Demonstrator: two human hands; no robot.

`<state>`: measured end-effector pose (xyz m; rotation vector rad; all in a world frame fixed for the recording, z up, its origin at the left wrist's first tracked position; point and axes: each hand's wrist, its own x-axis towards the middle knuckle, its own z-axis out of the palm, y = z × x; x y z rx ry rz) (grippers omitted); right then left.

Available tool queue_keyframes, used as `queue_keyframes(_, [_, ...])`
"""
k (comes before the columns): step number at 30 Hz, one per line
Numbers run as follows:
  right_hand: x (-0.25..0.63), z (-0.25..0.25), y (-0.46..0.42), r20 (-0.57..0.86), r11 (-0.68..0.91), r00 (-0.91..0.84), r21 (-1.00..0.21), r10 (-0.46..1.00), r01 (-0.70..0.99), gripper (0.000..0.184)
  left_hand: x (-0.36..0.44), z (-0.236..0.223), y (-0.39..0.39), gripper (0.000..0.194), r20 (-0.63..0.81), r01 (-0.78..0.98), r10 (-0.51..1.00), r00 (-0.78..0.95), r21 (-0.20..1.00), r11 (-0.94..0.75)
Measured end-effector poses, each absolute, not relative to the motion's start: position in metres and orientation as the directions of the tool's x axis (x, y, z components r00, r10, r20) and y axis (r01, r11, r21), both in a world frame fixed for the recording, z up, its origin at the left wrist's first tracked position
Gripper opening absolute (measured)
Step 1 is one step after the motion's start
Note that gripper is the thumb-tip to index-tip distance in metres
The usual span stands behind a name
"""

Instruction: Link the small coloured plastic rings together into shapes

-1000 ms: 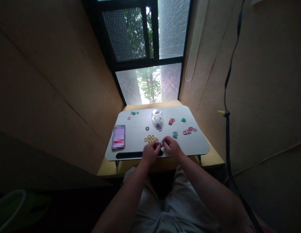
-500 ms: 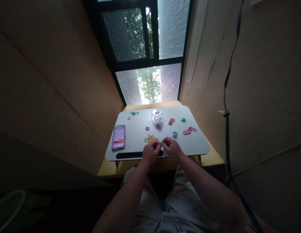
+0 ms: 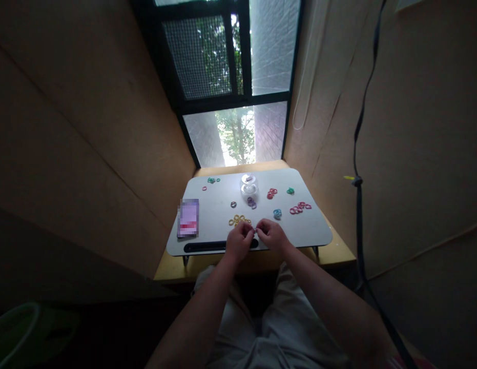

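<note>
Close to the near edge of the white lap table (image 3: 219,205), my left hand (image 3: 239,240) and my right hand (image 3: 272,234) meet fingertip to fingertip. Both are closed in a pinch around something small, too tiny and covered to name. Just beyond my left hand lies a group of yellow rings (image 3: 238,220), partly hidden by its fingers. A cluster of blue rings (image 3: 277,213) sits past my right hand. Purple rings (image 3: 251,203) lie by a clear container (image 3: 249,186), and a dark ring (image 3: 233,204) is to their left.
Red rings (image 3: 272,193), pink rings (image 3: 300,208) and green rings (image 3: 290,190) lie on the right side. More green rings (image 3: 211,180) and one pink ring (image 3: 204,188) are at the back left. A phone (image 3: 188,218) with a blurred screen lies left. A dark slot (image 3: 205,246) runs along the front.
Both hands stay pinched together in almost the same place, with only slight finger movement. The rings and the container have not moved on the table.
</note>
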<state>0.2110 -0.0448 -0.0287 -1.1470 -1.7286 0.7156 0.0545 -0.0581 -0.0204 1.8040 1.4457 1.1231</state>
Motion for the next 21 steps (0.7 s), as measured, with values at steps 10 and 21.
queue_keyframes(10, [0.211, -0.033, -0.044, 0.359, 0.398, -0.175, -0.849, 0.917, 0.347, 0.007, 0.053, -0.022, -0.058, 0.012, 0.246, 0.459, 0.968, 0.046, 0.855, -0.239])
queue_keyframes(21, [0.212, -0.042, -0.039, 0.366, 0.401, -0.165, -0.843, 0.916, 0.358, 0.008, 0.054, -0.027, -0.056, 0.014, 0.237, 0.429, 0.969, 0.065, 0.87, -0.241])
